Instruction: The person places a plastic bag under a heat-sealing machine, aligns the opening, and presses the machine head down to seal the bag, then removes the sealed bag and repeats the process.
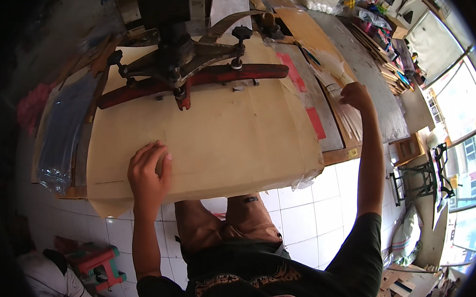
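Observation:
My left hand (151,168) lies on the large tan paper sheet (211,142) near its front left, fingers stretched out and thumb apart, holding nothing. Off to the right, my right hand (357,96) is over a stack of clear plastic strips (348,121), its fingers curled closed. What the right fingers grip, if anything, is too small to tell. Above the back of the paper hangs a dark metal machine head (172,63) with a long red bar (214,76) and black knobs. Small dark pieces (238,88) lie beside the bar.
Folded blue-tinted plastic (63,125) lies along the table's left side. Two red pieces (314,123) show by the paper's right edge. A grey worktop (353,52) with wooden strips (382,62) extends far right. A red and green stool (103,264) stands on the tiled floor, lower left.

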The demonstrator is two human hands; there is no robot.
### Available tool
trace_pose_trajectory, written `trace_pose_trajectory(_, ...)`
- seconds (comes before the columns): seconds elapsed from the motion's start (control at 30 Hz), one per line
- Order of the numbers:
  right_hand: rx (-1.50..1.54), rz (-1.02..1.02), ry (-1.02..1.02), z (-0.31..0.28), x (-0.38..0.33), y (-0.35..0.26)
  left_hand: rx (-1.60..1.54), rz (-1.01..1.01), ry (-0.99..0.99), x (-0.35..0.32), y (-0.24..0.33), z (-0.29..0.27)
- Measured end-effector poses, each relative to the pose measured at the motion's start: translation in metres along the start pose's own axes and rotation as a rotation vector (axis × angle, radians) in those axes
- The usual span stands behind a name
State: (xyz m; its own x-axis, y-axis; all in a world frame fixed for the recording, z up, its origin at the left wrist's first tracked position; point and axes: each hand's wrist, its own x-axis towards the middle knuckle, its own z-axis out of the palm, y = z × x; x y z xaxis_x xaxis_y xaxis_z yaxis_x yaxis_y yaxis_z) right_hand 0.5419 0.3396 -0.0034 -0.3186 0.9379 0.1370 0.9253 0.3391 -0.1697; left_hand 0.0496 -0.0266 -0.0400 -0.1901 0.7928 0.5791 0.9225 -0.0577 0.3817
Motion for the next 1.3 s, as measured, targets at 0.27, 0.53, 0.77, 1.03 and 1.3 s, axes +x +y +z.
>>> trace_pose_trajectory(0.27, 0.198, 0.139, -0.198, -0.018, 0.011, 0.006, -0.048, -0.065, 0.034, -0.001, -0.002, 0.001)
trace_pose_trajectory(0.53, -0.304, 0.168, 0.004, -0.039, -0.008, -0.025, -0.073, -0.081, 0.031, -0.003, -0.002, -0.003)
trace_pose_trajectory(0.77, 0.698, -0.061, 0.064, -0.074, -0.102, -0.108, -0.471, -0.152, 0.348, -0.018, 0.018, 0.001)
trace_pose_trajectory(1.03, 1.253, -0.301, -0.467, 0.006, -0.2, -0.295, -1.332, -0.277, 0.068, -0.028, 0.111, 0.034)
trace_pose_trajectory(1.3, 1.134, -0.345, -0.361, 0.022, -0.182, -0.274, -1.421, -0.556, 0.478, -0.024, 0.067, 0.021)
